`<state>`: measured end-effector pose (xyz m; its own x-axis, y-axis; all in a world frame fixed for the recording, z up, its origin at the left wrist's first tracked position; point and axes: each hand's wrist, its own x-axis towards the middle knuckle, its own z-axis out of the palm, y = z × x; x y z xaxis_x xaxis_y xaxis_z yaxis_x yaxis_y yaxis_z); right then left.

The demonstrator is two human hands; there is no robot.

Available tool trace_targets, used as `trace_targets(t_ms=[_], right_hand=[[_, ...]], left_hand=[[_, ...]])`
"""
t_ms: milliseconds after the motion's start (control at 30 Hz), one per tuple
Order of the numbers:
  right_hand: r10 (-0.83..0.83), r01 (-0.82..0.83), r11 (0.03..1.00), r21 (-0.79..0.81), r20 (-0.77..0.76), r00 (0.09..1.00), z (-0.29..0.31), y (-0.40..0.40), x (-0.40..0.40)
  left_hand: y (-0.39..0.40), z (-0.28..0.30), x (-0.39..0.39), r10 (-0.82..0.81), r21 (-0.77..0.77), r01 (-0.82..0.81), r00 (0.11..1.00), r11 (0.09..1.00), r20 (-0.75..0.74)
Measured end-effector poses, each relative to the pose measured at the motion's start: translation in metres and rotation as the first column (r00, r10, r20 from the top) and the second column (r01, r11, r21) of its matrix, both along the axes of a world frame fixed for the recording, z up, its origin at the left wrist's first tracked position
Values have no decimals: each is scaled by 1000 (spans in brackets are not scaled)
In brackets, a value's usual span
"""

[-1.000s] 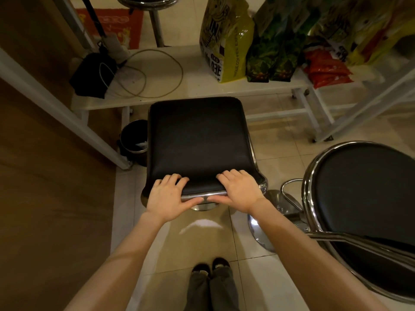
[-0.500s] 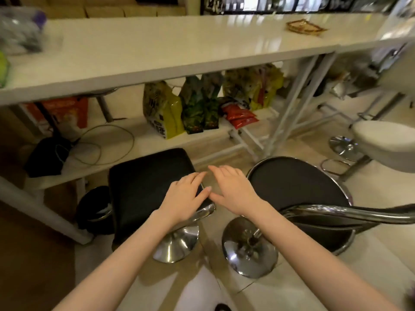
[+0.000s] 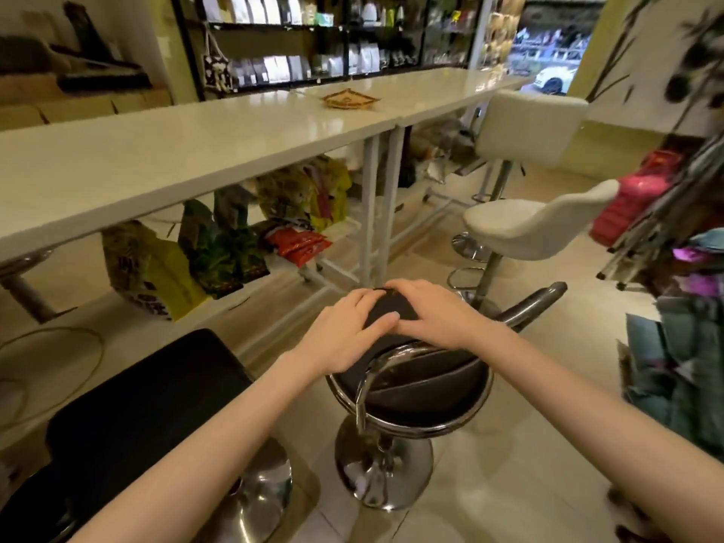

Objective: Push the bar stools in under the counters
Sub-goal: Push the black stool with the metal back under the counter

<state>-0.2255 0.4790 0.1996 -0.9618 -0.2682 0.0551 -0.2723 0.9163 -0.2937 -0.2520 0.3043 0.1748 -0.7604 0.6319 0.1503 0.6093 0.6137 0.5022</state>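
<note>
Now the round black bar stool [image 3: 411,386] is held by its padded backrest, the left hand [image 3: 344,331] and right hand [image 3: 435,315] laid flat and pressed on it, fingers uncurled. It stands well short of the white surface [image 3: 188,150]. A level, even push toward that surface is advised, so the chrome base [image 3: 386,468] slides without tipping.
</note>
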Motion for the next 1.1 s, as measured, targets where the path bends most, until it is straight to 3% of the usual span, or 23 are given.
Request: trace_targets(t_ms=[233,567,733,833,967,1100], right_hand=[[-81,87,996,-4,306,949,-6,86,-9],[168,-187,982,-16,521,837,2,164,-34],[344,-428,899,89,460,818,-1,185,-31],[455,-536,813,227,327,828,-8,190,-28],[577,-590,721,363,157,802,-16,193,-27],[618,-614,699,366,121,777,-17,195,-27]], left_hand=[[53,-4,10,-66,-94,86,979,992,195],[133,13,5,-15,-303,190,867,934,498],[161,16,8,43,-501,153,933,852,358],[168,15,16,102,-512,54,957,857,271],[168,6,33,179,-536,-119,982,836,61],[162,-7,46,178,-577,-251,967,777,-181]])
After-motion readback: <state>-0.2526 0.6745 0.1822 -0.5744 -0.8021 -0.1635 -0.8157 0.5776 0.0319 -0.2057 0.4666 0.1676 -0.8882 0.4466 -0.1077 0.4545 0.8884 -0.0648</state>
